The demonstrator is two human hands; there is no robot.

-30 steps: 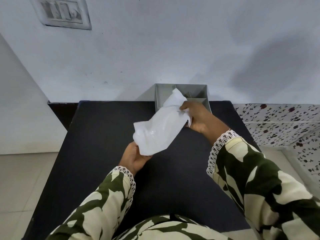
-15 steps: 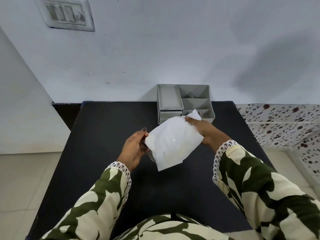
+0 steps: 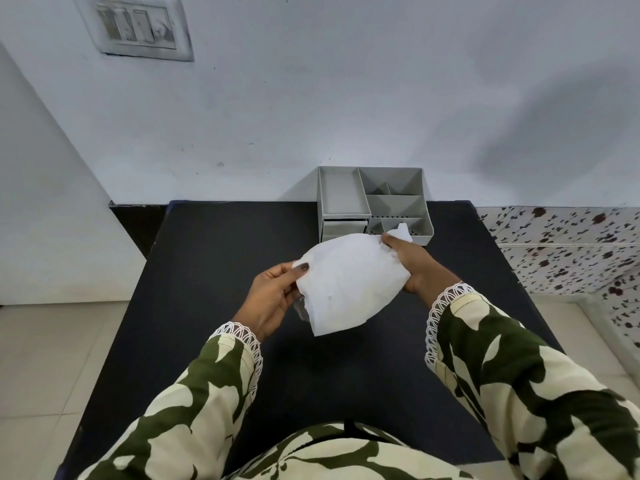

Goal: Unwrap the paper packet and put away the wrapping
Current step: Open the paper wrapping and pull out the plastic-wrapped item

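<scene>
A white paper packet (image 3: pixel 348 282) hangs in the air above the black table (image 3: pixel 221 258), held between both hands. My left hand (image 3: pixel 272 299) pinches its left edge, thumb on top. My right hand (image 3: pixel 412 265) grips the packet's right end, where a crumpled corner sticks up past the fingers. A bit of clear plastic (image 3: pixel 302 310) peeks out below the packet's left side. What the packet holds is hidden.
A grey compartment organiser (image 3: pixel 343 199) with a small drawer stands at the table's far edge against the white wall, just behind my right hand. A switch plate (image 3: pixel 138 29) is on the wall. Tiled floor lies left; a flower-patterned surface (image 3: pixel 568 251) lies right.
The packet came back from the organiser toward me and turned more level. My left hand moved from under its lower end up to its left edge; my right hand kept its hold.
</scene>
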